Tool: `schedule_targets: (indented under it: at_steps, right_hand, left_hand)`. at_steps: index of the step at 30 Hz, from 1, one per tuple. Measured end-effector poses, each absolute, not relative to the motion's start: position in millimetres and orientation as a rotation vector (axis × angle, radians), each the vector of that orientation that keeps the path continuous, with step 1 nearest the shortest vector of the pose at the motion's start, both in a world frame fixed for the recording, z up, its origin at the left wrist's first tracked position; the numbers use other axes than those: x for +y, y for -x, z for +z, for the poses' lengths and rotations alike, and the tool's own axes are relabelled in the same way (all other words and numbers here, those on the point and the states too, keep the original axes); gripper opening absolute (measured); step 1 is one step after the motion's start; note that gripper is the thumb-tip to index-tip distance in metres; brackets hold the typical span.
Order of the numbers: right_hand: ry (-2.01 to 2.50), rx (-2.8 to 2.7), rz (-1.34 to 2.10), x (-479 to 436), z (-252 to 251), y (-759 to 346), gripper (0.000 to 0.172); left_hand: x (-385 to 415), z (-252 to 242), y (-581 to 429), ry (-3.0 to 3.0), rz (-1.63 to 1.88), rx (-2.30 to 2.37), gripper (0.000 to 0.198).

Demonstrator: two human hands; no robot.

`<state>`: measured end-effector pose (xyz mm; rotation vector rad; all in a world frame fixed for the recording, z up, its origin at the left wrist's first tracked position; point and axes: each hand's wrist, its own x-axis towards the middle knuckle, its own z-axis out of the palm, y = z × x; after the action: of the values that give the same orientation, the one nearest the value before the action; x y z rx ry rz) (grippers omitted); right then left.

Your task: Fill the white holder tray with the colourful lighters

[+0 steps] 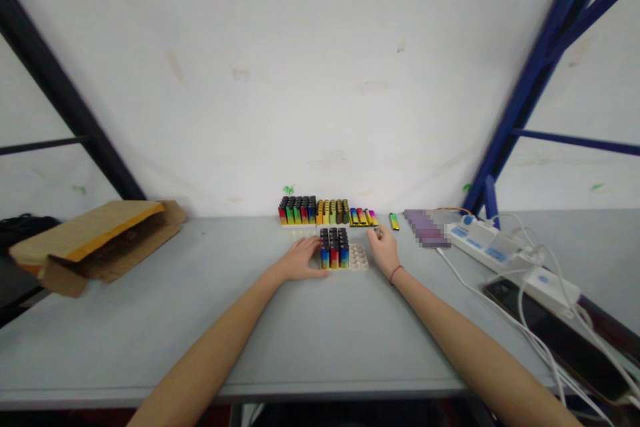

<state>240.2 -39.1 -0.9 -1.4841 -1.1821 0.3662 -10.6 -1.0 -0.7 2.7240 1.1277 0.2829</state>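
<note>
several upright lighters (pixel 335 255) in white tray (pixel 361 268) on desk (pixel 320 333) | left grip (pixel 300 259) spread at their left | i see round holes (pixel 356 255) just left of nearer right grip (pixel 384 251), pinching a small thing (pixel 379 233), mostly hidden

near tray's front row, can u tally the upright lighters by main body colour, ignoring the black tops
Mainly blue lighters: 2
Mainly red lighter: 1
Total in the front row: 3
</note>
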Motion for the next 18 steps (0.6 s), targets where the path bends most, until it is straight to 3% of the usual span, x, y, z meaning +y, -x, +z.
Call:
schedule_targets:
  at_steps: [5, 13, 18]
  right_hand:
    - [1.484, -1.142, 0.421, -35.9, -3.3, -242.6, 0.039]
    - [1.479, -1.035, 0.361, -30.4, -8.5, -244.4, 0.023]
    - [1.471, -1.013, 0.406, -29.3, -10.9, -244.8, 0.025]
  left_hand:
    - [-1.1, -0.4, 10.6, -2.714, 0.292, 1.124, 0.093]
    - [-3.6, 3.3, 10.1, -2.720, 0.281, 1.115, 0.090]
    - [-5.3, 5.7, 9.3, -2.714, 0.279, 1.120, 0.088]
